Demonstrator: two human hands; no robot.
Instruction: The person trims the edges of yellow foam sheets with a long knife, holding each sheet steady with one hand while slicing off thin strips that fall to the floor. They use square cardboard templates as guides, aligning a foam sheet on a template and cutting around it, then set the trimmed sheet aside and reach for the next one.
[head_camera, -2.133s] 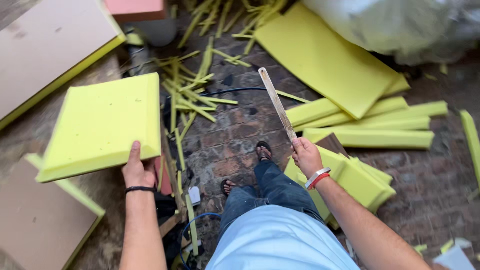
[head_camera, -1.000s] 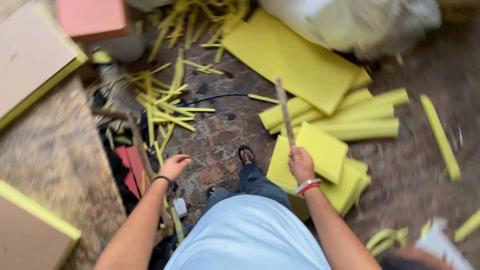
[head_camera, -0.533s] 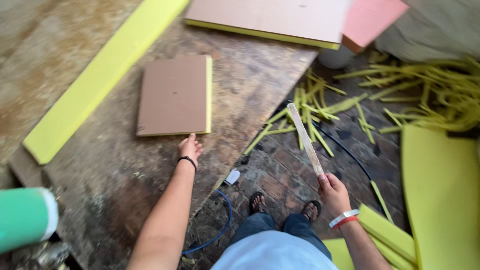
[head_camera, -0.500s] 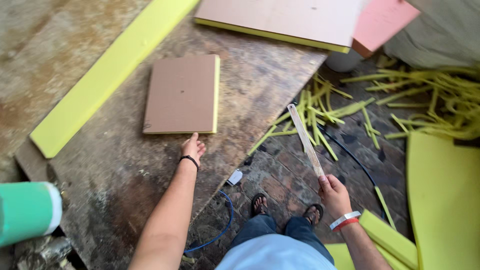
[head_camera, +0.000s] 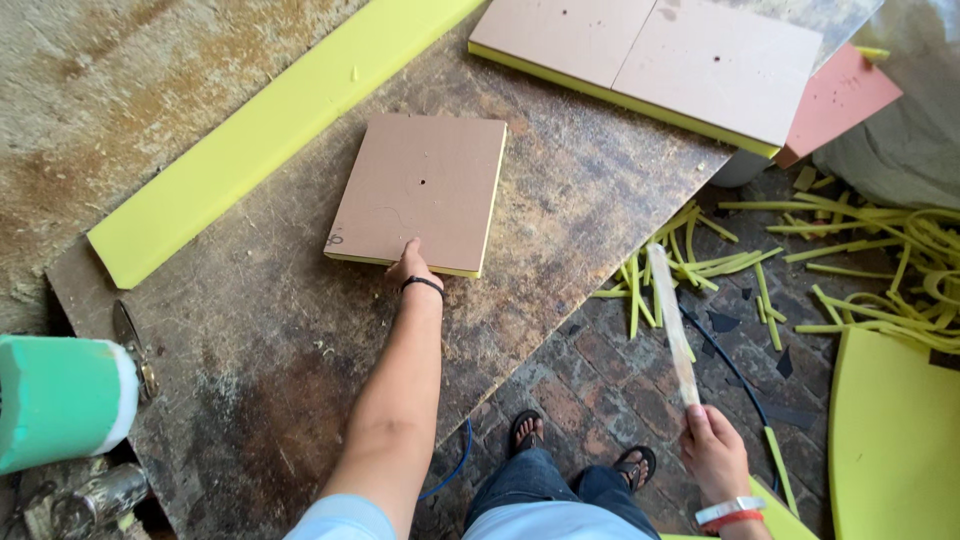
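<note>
Worktable (head_camera: 300, 360) of stained, worn board fills most of the view and serves as the landmark. Near its middle lies a small square foam pad (head_camera: 420, 192), brown board face up, yellow foam showing only as a thin edge along its near and right sides. The left hand (head_camera: 410, 268) rests on the pad's near edge, fingers laid flat and together on the board face; whether the thumb hooks under the edge is hidden. Off the table's right edge, above the brick floor (head_camera: 590, 380), the right hand (head_camera: 715, 455) is closed around the lower end of a long pale wooden stick (head_camera: 672, 320), which points up toward the table; the stick is blurred. A long yellow foam strip (head_camera: 270, 130) runs diagonally across the table beyond the pad. At the table's far end sits a larger board-faced foam panel (head_camera: 660, 60), cut off by the top of the frame. A green roll (head_camera: 60, 400) at the table's left corner is also cut off. Yellow foam offcuts (head_camera: 740, 265) litter the floor right of the table.
</note>
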